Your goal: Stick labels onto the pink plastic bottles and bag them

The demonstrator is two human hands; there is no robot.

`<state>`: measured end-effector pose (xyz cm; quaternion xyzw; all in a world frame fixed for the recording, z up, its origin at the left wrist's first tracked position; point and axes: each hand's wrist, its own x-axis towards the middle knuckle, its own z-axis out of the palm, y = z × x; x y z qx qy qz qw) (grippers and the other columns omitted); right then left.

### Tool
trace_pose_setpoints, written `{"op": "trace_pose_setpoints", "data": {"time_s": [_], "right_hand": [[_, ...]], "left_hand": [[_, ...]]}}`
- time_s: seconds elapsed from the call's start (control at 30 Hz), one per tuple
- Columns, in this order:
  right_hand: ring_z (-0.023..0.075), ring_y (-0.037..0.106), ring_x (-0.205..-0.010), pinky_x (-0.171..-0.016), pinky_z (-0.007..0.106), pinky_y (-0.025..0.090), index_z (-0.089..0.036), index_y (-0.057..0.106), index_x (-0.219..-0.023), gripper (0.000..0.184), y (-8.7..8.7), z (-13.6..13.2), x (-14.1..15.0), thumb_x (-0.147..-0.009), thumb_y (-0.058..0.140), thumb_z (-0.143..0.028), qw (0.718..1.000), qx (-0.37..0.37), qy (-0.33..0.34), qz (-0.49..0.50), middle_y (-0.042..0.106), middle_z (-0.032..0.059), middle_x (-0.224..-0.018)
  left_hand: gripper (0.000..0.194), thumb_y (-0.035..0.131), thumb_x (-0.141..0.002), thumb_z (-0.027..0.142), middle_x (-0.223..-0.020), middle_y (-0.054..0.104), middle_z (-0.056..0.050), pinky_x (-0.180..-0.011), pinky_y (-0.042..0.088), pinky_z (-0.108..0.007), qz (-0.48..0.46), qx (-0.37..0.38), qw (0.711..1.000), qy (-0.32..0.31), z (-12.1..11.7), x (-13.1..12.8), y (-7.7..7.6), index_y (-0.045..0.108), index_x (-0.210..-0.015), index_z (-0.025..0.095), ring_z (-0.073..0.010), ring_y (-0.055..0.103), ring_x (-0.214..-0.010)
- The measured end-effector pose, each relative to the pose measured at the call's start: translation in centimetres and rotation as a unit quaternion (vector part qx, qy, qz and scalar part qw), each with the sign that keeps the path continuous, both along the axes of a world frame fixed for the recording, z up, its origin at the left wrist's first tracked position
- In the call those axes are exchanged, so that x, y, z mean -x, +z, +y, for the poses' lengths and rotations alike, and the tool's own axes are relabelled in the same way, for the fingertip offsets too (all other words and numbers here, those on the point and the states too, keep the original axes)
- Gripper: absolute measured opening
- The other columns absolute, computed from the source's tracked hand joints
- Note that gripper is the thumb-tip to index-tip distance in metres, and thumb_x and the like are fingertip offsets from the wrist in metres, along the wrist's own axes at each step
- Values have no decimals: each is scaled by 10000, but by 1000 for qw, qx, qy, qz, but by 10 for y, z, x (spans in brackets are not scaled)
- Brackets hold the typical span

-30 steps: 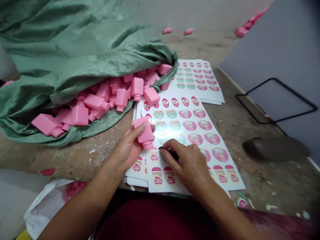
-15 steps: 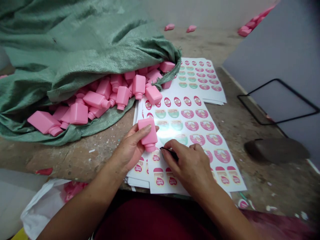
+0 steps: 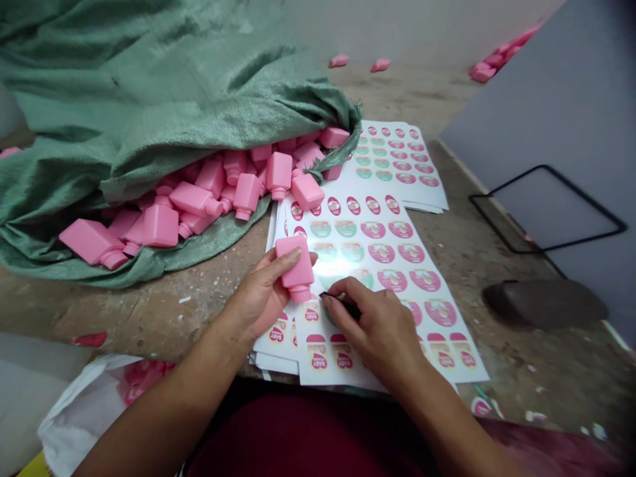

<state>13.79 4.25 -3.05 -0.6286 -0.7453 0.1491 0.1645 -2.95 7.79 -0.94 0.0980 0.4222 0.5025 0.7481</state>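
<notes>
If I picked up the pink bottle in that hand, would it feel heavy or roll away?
The pink bottle looks like hollow plastic, so it would probably feel light for its size. Its flat sides mean it probably wouldn't roll far. Its smooth surface might feel a bit slippery in the left hand.

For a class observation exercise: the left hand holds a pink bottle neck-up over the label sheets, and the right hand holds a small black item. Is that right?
No: the head view shows the pink bottle in the left hand with its neck pointing down, not up. The rest stands.
</notes>
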Motion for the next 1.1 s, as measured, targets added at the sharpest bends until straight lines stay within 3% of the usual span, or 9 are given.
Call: {"op": "trace_pose_setpoints", "data": {"time_s": [0.2, 0.27, 0.43, 0.5, 0.7, 0.9, 1.1], "right_hand": [[161, 371, -481, -586, 295, 261, -216, 650, -794, 162, 1, -1, 6, -899, 546, -282, 991, -109, 40, -64, 633, -15, -552], [160, 382, -482, -579, 294, 255, -215, 648, -784, 168, 3, 0, 7, -895, 538, -277, 992, -100, 34, -64, 634, -8, -558], [180, 551, -546, -563, 279, 295, -248, 636, -841, 141, 5, 4, 1, -888, 555, -353, 999, 37, 11, 26, 677, -25, -618], [183, 574, -557, -559, 278, 305, -257, 632, -851, 154, 4, 5, -1, -892, 554, -384, 997, 59, 4, 42, 680, -28, -624], [185, 515, -535, -588, 294, 295, -243, 634, -856, 131, 5, 3, 1, -907, 550, -329, 998, -13, 34, -45, 691, -16, -644], [150, 530, -543, -643, 304, 295, -231, 612, -928, 87, 11, 10, -1, -946, 540, -276, 990, 14, 113, -79, 722, -17, -769], [151, 550, -583, -664, 311, 282, -224, 603, -923, 129, 4, 7, 0, -968, 525, -316, 990, -35, 113, -83, 711, -10, -805]], "left_hand": [[159, 606, -881, 111, -925, 733, -101, -849, 503, -264, -3, -5, 1000, -1, -1, 0, -1, 652, -1031, 89, -153, 683, -837], [164, 606, -880, 115, -924, 734, -107, -892, 500, -286, -4, -9, 1000, -7, -1, 1, -1, 645, -1038, 94, -176, 689, -899], [201, 613, -877, 126, -901, 731, -128, -947, 482, -333, -6, -13, 1000, -12, -1, 1, -3, 639, -1069, 75, -211, 686, -950], [216, 619, -876, 130, -915, 728, -139, -949, 478, -334, -7, -14, 1000, -8, -1, 1, -4, 640, -1080, 62, -214, 684, -955], [211, 611, -880, 120, -925, 721, -134, -857, 486, -291, -10, -8, 1000, -1, 0, 3, -3, 649, -1079, 61, -205, 685, -932], [235, 580, -906, 123, -887, 727, -114, -837, 487, -263, -14, -6, 1000, -16, 1, 3, -3, 640, -1124, 61, -154, 670, -828], [171, 603, -890, 130, -855, 728, -101, -825, 499, -258, -6, -12, 1000, -13, -1, 1, -2, 668, -1040, 81, -146, 666, -796]]}}
